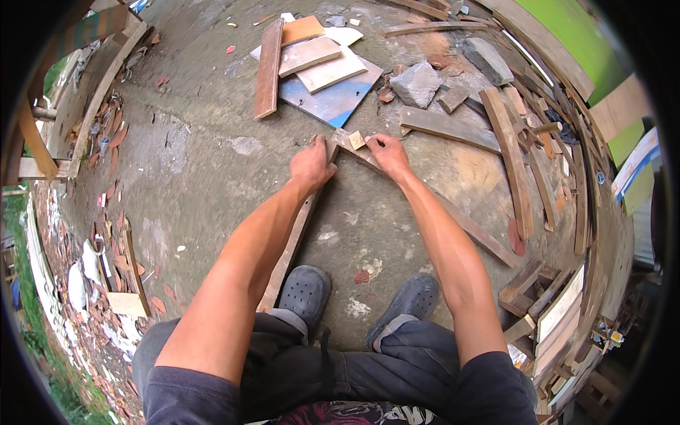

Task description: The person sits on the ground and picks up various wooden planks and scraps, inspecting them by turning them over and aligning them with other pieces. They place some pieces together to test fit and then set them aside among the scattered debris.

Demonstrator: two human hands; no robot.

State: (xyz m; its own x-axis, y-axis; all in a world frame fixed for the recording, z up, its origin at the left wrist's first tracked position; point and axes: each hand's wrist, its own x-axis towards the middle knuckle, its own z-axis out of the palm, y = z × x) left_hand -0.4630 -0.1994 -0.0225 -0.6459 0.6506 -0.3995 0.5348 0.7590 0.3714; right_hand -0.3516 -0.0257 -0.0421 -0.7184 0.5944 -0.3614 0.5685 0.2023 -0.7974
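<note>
Two long wooden strips meet at a corner on the concrete ground in front of me. My left hand point(312, 164) grips the top end of the left strip point(289, 251), which runs down toward my left shoe. My right hand point(386, 152) presses on the right strip point(474, 230), which runs down to the right. A small pale wood block point(356, 139) sits at the joint between my two hands, touching the fingertips of my right hand.
Boards and a blue panel point(333, 99) lie ahead, with a long plank point(268, 67) beside them. Grey stones point(416, 83) and scattered planks point(508, 159) fill the right. Broken tiles litter the left edge. My grey shoes point(306, 290) stand near the strips.
</note>
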